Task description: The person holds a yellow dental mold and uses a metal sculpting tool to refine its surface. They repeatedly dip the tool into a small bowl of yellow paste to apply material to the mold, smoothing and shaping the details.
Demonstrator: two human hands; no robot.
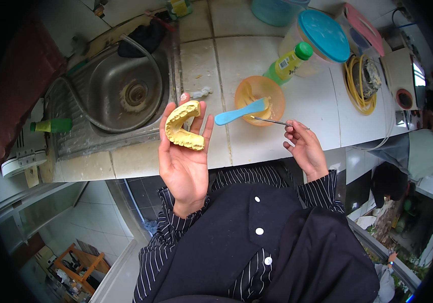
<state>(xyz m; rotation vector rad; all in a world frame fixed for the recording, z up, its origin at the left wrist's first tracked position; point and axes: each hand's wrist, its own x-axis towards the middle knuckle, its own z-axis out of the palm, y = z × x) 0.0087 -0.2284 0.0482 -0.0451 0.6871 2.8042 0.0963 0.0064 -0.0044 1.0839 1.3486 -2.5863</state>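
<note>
My left hand [185, 169] is palm up, with a yellow horseshoe-shaped dental cast [177, 130] resting on its fingers. Tooth shapes run along the cast's curve. Between thumb and fingertips, my right hand [305, 149] pinches a thin metal carving tool [275, 121]. The tool points left, and its tip is over the near part of an orange mixing bowl [278, 98]. Yellow residue coats the inside of the bowl. A light blue mixing spatula [236, 114] lies across the bowl's left rim, its handle sticking out toward my left hand.
A metal sink [106, 83] with a grey hose is at the left. Behind the bowl stands a green-capped bottle [288, 63], beside a blue-lidded tub [323, 35]. Coiled yellow hose [356, 86] lies farther right. The tiled counter's front edge [226, 165] runs close to my body.
</note>
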